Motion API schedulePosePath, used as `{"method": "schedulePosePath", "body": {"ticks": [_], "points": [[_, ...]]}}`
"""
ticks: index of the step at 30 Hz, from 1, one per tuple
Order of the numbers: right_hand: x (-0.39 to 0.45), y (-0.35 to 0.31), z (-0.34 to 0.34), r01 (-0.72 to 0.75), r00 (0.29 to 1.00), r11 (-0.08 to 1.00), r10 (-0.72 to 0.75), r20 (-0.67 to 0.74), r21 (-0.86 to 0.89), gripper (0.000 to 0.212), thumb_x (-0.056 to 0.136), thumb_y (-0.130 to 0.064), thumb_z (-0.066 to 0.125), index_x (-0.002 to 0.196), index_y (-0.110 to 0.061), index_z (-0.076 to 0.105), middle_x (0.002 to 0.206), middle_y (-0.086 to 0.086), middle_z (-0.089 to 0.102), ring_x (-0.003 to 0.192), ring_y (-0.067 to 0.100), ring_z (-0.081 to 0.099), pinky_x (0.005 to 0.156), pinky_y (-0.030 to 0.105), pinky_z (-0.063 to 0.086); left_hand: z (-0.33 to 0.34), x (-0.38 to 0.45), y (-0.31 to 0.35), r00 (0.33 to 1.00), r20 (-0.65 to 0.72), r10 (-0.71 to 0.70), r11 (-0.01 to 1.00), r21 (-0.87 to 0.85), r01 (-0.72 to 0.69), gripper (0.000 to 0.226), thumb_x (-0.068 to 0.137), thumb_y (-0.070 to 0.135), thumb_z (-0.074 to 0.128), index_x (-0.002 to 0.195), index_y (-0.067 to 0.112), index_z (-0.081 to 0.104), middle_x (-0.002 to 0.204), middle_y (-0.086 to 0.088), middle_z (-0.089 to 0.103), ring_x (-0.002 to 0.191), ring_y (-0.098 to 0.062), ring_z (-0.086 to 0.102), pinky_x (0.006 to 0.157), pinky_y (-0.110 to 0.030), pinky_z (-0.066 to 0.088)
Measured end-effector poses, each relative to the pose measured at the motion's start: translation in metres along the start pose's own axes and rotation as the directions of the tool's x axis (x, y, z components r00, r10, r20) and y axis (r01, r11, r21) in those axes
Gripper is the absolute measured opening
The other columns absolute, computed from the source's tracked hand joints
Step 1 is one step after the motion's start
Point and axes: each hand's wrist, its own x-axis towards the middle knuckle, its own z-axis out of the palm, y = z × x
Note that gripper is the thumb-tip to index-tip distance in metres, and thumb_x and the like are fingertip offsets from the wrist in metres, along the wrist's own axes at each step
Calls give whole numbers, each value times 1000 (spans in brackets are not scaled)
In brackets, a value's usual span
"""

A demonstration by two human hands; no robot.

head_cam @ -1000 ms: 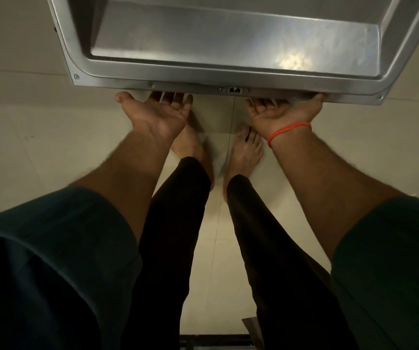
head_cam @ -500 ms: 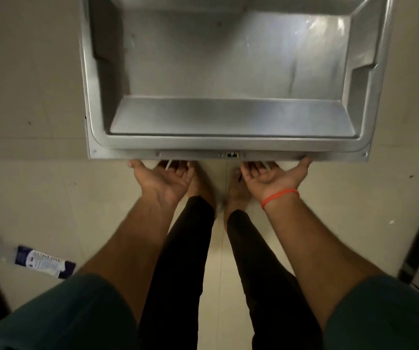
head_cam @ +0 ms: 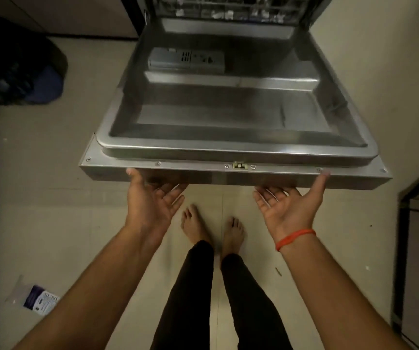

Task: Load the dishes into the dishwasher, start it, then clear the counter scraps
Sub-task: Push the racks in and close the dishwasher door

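Note:
The stainless dishwasher door [head_cam: 228, 109] hangs partly lowered, its inner face up, with a grey detergent dispenser [head_cam: 185, 59] near the hinge. My left hand [head_cam: 150, 200] and my right hand [head_cam: 289, 205] are palm-up under the door's front edge. Each thumb rests against the edge, and the fingers are spread below it, bearing the door. My right wrist wears an orange band. At the top, the lower rack [head_cam: 228, 8] shows inside the tub with pale dishes, too blurred to name.
My bare feet [head_cam: 213, 228] stand on the pale tiled floor just below the door. A purple-and-white packet [head_cam: 41, 303] lies on the floor at the left. A dark bag [head_cam: 19, 64] sits at the upper left, and a cabinet edge [head_cam: 405, 223] rises on the right.
The door has swung upward and away from me with both hands under its edge. My view has lifted, so the dispenser and rack now show.

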Motion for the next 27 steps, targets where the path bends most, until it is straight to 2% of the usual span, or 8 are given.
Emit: {"method": "schedulePosePath", "body": {"ticks": [4, 7, 11, 15, 18, 21, 23, 27], "points": [[-35, -39, 27, 90, 989, 985, -71, 129, -149, 97, 85, -84, 32, 143, -7, 45, 127, 19, 62, 112, 34, 67, 95, 44, 51, 22, -34, 36, 974, 97, 206, 894, 385, -228, 76, 103, 65, 23, 148, 7, 42, 112, -8, 77, 104, -17, 75, 103, -37, 50], [-55, -68, 50, 183, 967, 953, -129, 221, -243, 101, 85, -83, 31, 150, -5, 34, 129, 19, 60, 112, 32, 67, 100, 45, 50, 40, -57, 64, 928, 167, 334, 755, 542, -369, 45, 107, 51, 35, 118, 18, 64, 107, -5, 78, 102, -17, 75, 101, -36, 52], [-77, -96, 77, 289, 927, 903, -180, 329, -319, 121, 74, -87, 37, 158, -3, 16, 144, 17, 52, 124, 26, 61, 106, 44, 46, 60, -71, 96, 868, 200, 455, 645, 597, -476, 27, 105, 36, 53, 101, 15, 68, 100, -1, 78, 104, -20, 73, 104, -40, 52], [-90, -118, 106, 361, 882, 889, -227, 413, -282, 107, 84, -83, 29, 159, -9, 15, 160, 10, 35, 142, 23, 43, 116, 46, 36, 87, -82, 119, 801, 285, 526, 570, 581, -581, 13, 101, 31, 62, 108, 21, 67, 101, 11, 74, 110, -18, 70, 104, -44, 52], [-99, -133, 127, 405, 854, 879, -264, 449, -253, 105, 87, -81, 29, 159, -9, 8, 164, 10, 25, 147, 22, 34, 119, 47, 32, 108, -91, 132, 747, 343, 570, 519, 554, -650, 54, 84, 45, 66, 132, 20, 59, 137, 9, 62, 119, -5, 63, 110, -47, 48], [-104, -146, 145, 453, 824, 853, -290, 486, -259, 105, 86, -81, 29, 159, -10, 5, 165, 9, 20, 149, 21, 29, 120, 47, 30, 127, -95, 138, 687, 413, 597, 501, 477, -722, 35, 88, 37, 70, 116, 46, 52, 140, 22, 47, 116, 12, 56, 112, -40, 46], [-104, -154, 158, 489, 803, 829, -305, 512, -273, 102, 87, -80, 29, 160, -14, 6, 166, 7, 18, 150, 21, 26, 121, 47, 28, 139, -98, 145, 646, 465, 605, 472, 444, -762, 40, 97, 25, 68, 115, 53, 47, 130, 36, 47, 129, 3, 51, 114, -35, 42], [-102, -169, 180, 586, 754, 727, -328, 568, -358, 101, 80, -86, 32, 160, -29, 11, 166, -2, 20, 151, 16, 23, 119, 45, 28, 157, -94, 157, 583, 543, 604, 385, 442, -810, 81, 98, 27, 65, 163, 31, 16, 155, 30, 25, 136, 14, 39, 119, -31, 36]]}}
